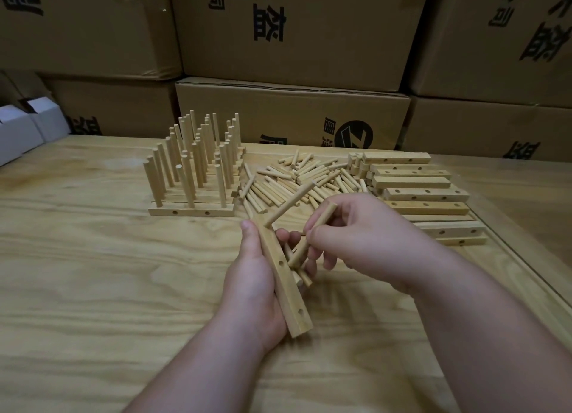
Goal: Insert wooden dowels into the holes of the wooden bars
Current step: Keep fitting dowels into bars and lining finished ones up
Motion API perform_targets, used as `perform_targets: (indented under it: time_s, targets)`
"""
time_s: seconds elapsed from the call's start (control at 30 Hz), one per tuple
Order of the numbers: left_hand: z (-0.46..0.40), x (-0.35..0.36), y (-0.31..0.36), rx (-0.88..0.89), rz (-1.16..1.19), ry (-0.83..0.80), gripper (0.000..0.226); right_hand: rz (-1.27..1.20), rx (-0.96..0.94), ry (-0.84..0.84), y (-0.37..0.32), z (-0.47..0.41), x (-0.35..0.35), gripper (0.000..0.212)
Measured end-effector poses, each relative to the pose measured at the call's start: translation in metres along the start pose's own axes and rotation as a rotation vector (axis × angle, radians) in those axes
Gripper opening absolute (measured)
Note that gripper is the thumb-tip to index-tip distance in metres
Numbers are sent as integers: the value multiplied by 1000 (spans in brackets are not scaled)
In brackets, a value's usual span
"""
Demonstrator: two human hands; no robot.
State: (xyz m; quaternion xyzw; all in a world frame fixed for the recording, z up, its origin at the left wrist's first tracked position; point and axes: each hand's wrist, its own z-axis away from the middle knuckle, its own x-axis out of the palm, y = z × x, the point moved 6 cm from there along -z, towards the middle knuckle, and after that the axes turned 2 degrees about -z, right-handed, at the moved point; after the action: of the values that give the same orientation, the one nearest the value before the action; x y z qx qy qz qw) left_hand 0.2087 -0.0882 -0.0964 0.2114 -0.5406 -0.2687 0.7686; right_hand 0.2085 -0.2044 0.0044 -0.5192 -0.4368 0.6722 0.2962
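the left hand [253,276] grips a wooden bar [283,279] lengthwise just above the table [93,258], thumb along its left edge and fingers [283,234] curled round from beneath; the bar runs from near the wrist away toward the pile, its drilled face turned to the right with two open holes showing along it. one dowel [289,203] already stands in the far end of the bar, slanting up and to the right. the right hand [365,233] pinches a second dowel [312,236] between thumb and curled fingers, its lower end close against the bar near the middle hole; whether the tip has entered the hole cannot be told. a few more short dowels [298,275] show bunched under the right fingers, against the bar. behind the hands lies a loose heap of dowels [297,177]. to its left stands a cluster of finished bars [192,193] packed side by side, their dowels upright. to the right lies a stack of unfilled bars [424,193], laid crosswise, holes visible. stacked cardboard boxes [291,32] with dark print fill the background, and a white box [28,131] sits at the far left edge.
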Motion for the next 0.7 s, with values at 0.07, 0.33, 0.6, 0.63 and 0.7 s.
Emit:
perform_targets:
  time_s: [0.07,0.33,0.6,0.63,0.7]
  targets:
    - [0,0,-1,-1,-14,2,71,-24,2,-9,-1,1,0,11]
    - [0,-4,-1,-12,-36,16,64,-26,5,-96,-8,8,2,8]
    - [-2,-4,-2,-28,-9,3,66,-5,27,-89,-8,9,2,11]
    - [-2,-4,-2,-27,-9,-3,65,23,31,-80,-7,9,1,12]
    - [-1,-3,-1,-25,-9,-15,65,89,36,-62,-5,8,-1,14]
